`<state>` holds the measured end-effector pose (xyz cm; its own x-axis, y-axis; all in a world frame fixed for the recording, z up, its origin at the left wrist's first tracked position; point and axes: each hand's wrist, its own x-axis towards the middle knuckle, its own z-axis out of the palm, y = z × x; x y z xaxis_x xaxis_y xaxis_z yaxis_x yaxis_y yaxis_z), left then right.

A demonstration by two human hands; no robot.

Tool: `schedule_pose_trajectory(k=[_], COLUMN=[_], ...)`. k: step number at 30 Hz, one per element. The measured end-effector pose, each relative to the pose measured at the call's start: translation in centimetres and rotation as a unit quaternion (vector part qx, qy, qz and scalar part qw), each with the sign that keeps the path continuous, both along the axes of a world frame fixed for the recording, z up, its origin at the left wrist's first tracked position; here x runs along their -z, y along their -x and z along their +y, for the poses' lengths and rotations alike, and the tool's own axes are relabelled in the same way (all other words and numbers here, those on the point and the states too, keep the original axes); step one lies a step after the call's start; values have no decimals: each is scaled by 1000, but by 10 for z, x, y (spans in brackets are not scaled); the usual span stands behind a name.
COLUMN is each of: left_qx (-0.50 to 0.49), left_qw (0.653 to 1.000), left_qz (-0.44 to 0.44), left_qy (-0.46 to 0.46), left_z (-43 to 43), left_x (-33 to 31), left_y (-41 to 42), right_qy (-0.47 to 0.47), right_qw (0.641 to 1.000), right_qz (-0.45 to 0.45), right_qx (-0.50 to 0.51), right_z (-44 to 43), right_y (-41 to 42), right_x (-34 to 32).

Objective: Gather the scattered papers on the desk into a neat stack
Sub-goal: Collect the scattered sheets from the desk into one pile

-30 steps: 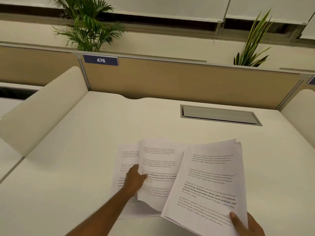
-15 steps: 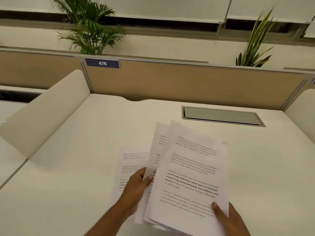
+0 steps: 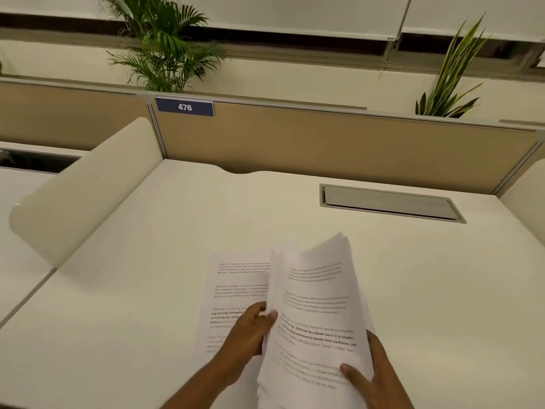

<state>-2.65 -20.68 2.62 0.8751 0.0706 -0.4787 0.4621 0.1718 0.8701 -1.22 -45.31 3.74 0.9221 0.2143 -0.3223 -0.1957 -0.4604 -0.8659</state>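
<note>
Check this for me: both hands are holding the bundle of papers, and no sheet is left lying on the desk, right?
Not quite. Both hands, left hand and right hand, hold the bundle, but the head view shows one sheet left flat on the desk.

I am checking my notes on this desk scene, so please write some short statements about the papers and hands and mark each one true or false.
1. Both hands hold the bundle of papers. True: the left hand has its grip on the left edge, the right hand on the lower right.
2. Every sheet is already in the bundle. False: one printed sheet lies flat on the desk, partly under the left hand.
3. The blue sign on the partition reads 476. True.
4. The cable hatch in the desk stands open. False: its lid is shut.
5. The bundle lies flat on the desk. False: it is raised and tilted.
</note>
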Motion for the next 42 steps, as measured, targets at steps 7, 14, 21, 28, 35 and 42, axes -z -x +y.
schedule_pose_trajectory(k=[7, 14, 21, 28, 35, 42], left_qx=[-31, -122, -213, -269, -286, -302], left_qw=[994, 989, 975, 961, 957, 953], left_qz=[-3, -20, -31, -46, -49, -38], left_qy=[108, 78, 49, 33, 17, -4], left_z=[54, 122, 194, 228, 250, 273], left_x=[20, 31, 27, 21, 21, 21], left_y=[19, 47, 73, 92, 91, 91], right_qy=[-34, -63, 45, 303, 192, 5], right_qw=[997, 985, 998, 953, 981, 985], right_qz=[28, 41, -25, -26, 16, -72], right_qx=[-70, -155, -31, 4, 28, 156], right_z=[31, 113, 138, 146, 149, 116], right_y=[3, 9, -16, -48, -54, -75], right_x=[-11, -9, 12, 48, 61, 18])
